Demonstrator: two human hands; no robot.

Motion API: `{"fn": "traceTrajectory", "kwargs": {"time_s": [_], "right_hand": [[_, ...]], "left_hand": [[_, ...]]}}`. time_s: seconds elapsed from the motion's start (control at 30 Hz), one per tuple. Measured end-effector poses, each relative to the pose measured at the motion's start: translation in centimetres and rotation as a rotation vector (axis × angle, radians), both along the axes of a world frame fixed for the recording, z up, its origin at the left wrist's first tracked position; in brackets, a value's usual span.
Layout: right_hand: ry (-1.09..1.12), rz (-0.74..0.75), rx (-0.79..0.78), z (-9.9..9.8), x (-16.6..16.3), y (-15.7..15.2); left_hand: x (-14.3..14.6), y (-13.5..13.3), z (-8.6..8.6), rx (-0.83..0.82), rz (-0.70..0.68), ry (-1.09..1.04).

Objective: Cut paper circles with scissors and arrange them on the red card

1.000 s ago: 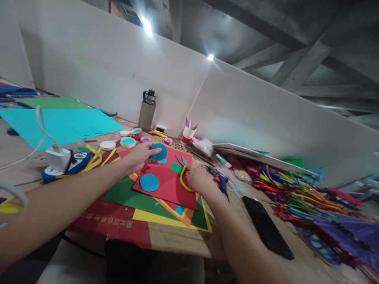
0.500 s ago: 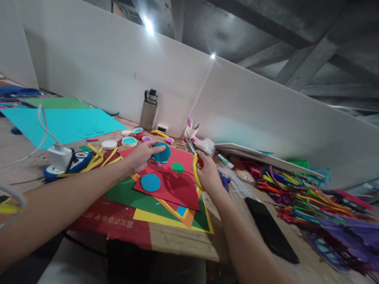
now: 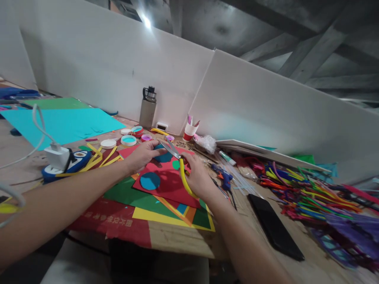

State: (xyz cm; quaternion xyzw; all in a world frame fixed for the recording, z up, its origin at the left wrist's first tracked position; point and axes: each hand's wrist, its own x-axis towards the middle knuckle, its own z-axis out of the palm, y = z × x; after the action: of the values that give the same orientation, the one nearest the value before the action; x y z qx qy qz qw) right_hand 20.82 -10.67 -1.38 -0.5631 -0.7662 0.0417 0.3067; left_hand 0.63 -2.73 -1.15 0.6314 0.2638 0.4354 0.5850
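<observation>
Between the thumb and fingers of my left hand [image 3: 144, 157] is a blue paper circle [image 3: 164, 157], held above the red sheet. My right hand [image 3: 197, 175] grips yellow-handled scissors [image 3: 186, 179]; their blades are parted and reach left over the held circle's upper edge. Whether the blades touch the paper I cannot tell. Another blue circle [image 3: 149, 181] lies flat on the red sheet [image 3: 171, 197]. A small green circle [image 3: 176, 165] rests there too, partly hidden behind my right hand. Green, orange and yellow sheets [image 3: 145, 214] are stacked beneath.
To the right are a blue glue gun [image 3: 225, 179], a black phone [image 3: 275, 227] and colourful pipe cleaners [image 3: 308, 193]. A bottle [image 3: 148, 108] and a cup of pens [image 3: 190, 131] stand near the wall. A power strip [image 3: 78, 161] and turquoise sheet [image 3: 68, 124] are left.
My right hand has swung the scissors left and down, from pointing up toward the cup to lying across the held blue circle. The glue gun now shows more fully.
</observation>
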Motion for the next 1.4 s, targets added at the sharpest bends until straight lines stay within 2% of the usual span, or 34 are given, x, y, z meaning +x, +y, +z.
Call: {"fn": "traceTrajectory", "kwargs": {"time_s": [0.27, 0.93, 1.27, 1.4], "right_hand": [[-0.052, -0.047, -0.005, 0.0, -0.4, -0.3], [-0.123, -0.023, -0.029, -0.1, -0.1, -0.5], [-0.001, 0.025, -0.085, -0.5, -0.1, 0.1], [0.009, -0.01, -0.107, -0.5, 0.7, 0.7]], "left_hand": [[0.0, -0.2, 0.1, -0.017, -0.018, -0.011], [0.1, -0.1, -0.2, -0.041, 0.007, 0.066], [0.3, -0.3, 0.3, -0.025, 0.03, 0.088], [0.3, 0.1, 0.2, -0.094, 0.085, 0.125]]}}
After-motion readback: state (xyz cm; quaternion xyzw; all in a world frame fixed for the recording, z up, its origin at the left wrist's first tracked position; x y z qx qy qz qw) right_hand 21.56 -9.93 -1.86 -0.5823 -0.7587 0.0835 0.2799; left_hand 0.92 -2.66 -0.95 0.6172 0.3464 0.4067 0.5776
